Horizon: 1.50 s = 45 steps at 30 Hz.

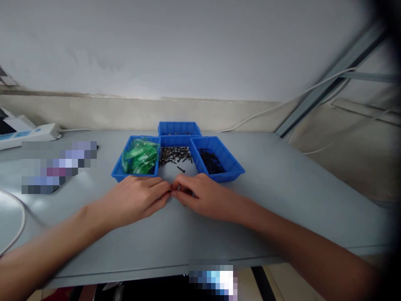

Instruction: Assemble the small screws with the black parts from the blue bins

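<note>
My left hand (140, 194) and my right hand (202, 194) meet at the fingertips, low over the table in front of the blue bins. Both are closed in a pinch. Whatever lies between the fingertips is too small and covered to name. Just beyond them a single dark screw (181, 169) lies apart from a pile of screws (176, 154). To the left, a blue bin (117, 172) holds green plastic bags (142, 156). On the right, another blue bin (230, 161) contains small black pieces (211, 161).
A further blue bin (179, 127) stands behind the pile, near the wall. At far left are a white power strip (40, 133) and a blurred-out flat object (61, 167). White cables (21, 217) run over the left side. A metal frame post (313, 96) rises at right.
</note>
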### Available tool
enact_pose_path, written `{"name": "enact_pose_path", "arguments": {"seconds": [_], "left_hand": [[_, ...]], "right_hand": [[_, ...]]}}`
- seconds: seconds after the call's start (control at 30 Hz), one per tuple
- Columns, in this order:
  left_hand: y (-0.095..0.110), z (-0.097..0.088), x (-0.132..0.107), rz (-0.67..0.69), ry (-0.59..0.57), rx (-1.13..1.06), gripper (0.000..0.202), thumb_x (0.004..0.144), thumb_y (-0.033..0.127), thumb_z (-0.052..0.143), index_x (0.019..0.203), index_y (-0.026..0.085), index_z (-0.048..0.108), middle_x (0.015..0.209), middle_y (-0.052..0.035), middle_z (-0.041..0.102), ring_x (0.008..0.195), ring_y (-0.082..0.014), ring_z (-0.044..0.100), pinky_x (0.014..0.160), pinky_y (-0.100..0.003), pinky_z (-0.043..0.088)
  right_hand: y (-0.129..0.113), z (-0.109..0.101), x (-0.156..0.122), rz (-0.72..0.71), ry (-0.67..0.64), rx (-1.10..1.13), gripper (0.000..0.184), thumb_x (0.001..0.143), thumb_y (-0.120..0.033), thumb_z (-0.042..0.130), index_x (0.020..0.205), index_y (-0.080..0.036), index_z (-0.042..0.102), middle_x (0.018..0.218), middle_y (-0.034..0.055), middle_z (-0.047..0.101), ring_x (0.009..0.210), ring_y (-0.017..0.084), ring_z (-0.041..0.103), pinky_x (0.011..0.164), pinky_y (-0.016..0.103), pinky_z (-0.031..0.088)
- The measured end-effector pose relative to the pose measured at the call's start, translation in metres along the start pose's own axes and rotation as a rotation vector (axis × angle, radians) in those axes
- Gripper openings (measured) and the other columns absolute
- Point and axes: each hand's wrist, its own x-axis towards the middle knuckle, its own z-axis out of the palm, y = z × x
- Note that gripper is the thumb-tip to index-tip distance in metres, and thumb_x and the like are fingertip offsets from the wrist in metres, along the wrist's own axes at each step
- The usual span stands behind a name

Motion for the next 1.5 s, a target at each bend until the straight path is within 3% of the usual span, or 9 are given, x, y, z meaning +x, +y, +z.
{"name": "enact_pose_path", "arguments": {"seconds": [0.23, 0.37, 0.57, 0.8, 0.93, 1.17, 1.3, 1.5], "left_hand": [[-0.0012, 0.0014, 0.0008, -0.080, -0.150, 0.021, 0.018, 0.087, 0.030, 0.038, 0.085, 0.019, 0.053, 0.072, 0.0013, 0.058, 0.063, -0.0150, 0.057, 0.053, -0.026, 0.038], [-0.0002, -0.0016, 0.0011, -0.122, -0.191, 0.013, 0.020, 0.087, 0.029, 0.036, 0.078, 0.019, 0.051, 0.067, 0.0015, 0.057, 0.058, -0.0145, 0.056, 0.050, -0.026, 0.035], [0.0001, -0.0023, -0.0002, -0.154, -0.102, -0.032, 0.022, 0.088, 0.030, 0.034, 0.083, 0.018, 0.052, 0.069, 0.0009, 0.055, 0.058, -0.0139, 0.055, 0.052, -0.026, 0.038], [-0.0003, 0.0026, -0.0013, 0.002, 0.041, -0.050, 0.024, 0.089, 0.028, 0.034, 0.088, 0.016, 0.055, 0.070, -0.0006, 0.057, 0.061, -0.0126, 0.055, 0.054, -0.025, 0.041], [0.0001, 0.0021, -0.0018, 0.115, 0.048, -0.065, 0.022, 0.089, 0.025, 0.035, 0.090, 0.015, 0.055, 0.073, -0.0008, 0.058, 0.063, -0.0120, 0.054, 0.056, -0.024, 0.041], [0.0003, 0.0011, -0.0011, 0.128, 0.068, -0.039, 0.021, 0.089, 0.025, 0.036, 0.083, 0.016, 0.053, 0.069, 0.0004, 0.058, 0.059, -0.0114, 0.053, 0.054, -0.025, 0.038], [-0.0003, 0.0005, -0.0017, 0.082, 0.007, 0.003, 0.019, 0.088, 0.026, 0.037, 0.083, 0.017, 0.052, 0.064, 0.0020, 0.056, 0.053, -0.0120, 0.052, 0.049, -0.026, 0.034], [-0.0007, -0.0002, 0.0011, -0.079, -0.177, 0.056, 0.017, 0.086, 0.025, 0.036, 0.079, 0.019, 0.051, 0.059, 0.0027, 0.056, 0.051, -0.0145, 0.055, 0.045, -0.026, 0.030]], "right_hand": [[0.0003, -0.0007, -0.0009, 0.018, 0.006, -0.027, 0.012, 0.087, -0.025, 0.038, 0.086, -0.019, 0.049, 0.063, -0.0035, 0.052, 0.057, 0.009, 0.046, 0.052, 0.022, 0.027], [0.0015, 0.0007, -0.0012, 0.027, -0.005, -0.062, 0.014, 0.088, -0.023, 0.036, 0.089, -0.018, 0.049, 0.066, -0.0020, 0.054, 0.059, 0.010, 0.048, 0.053, 0.023, 0.028], [0.0051, 0.0029, 0.0004, 0.001, -0.042, -0.129, 0.015, 0.087, -0.023, 0.037, 0.082, -0.017, 0.050, 0.069, -0.0001, 0.057, 0.062, 0.011, 0.052, 0.055, 0.023, 0.030], [0.0072, 0.0064, 0.0025, -0.065, -0.051, -0.139, 0.015, 0.087, -0.022, 0.038, 0.082, -0.017, 0.051, 0.069, 0.0001, 0.058, 0.059, 0.010, 0.051, 0.054, 0.023, 0.031], [0.0071, 0.0071, 0.0028, -0.084, -0.048, -0.162, 0.012, 0.085, -0.020, 0.040, 0.079, -0.017, 0.050, 0.065, -0.0010, 0.056, 0.056, 0.010, 0.050, 0.051, 0.023, 0.029], [0.0073, 0.0070, 0.0013, -0.073, -0.075, -0.173, 0.012, 0.085, -0.021, 0.041, 0.080, -0.017, 0.051, 0.064, -0.0007, 0.055, 0.056, 0.010, 0.050, 0.051, 0.022, 0.029], [0.0085, 0.0065, 0.0004, -0.048, -0.081, -0.164, 0.014, 0.086, -0.023, 0.040, 0.080, -0.017, 0.051, 0.066, -0.0004, 0.057, 0.058, 0.010, 0.051, 0.052, 0.022, 0.030], [0.0067, 0.0055, 0.0000, -0.016, -0.041, -0.201, 0.014, 0.086, -0.024, 0.041, 0.078, -0.017, 0.051, 0.070, 0.0005, 0.059, 0.063, 0.012, 0.053, 0.055, 0.023, 0.031]]}}
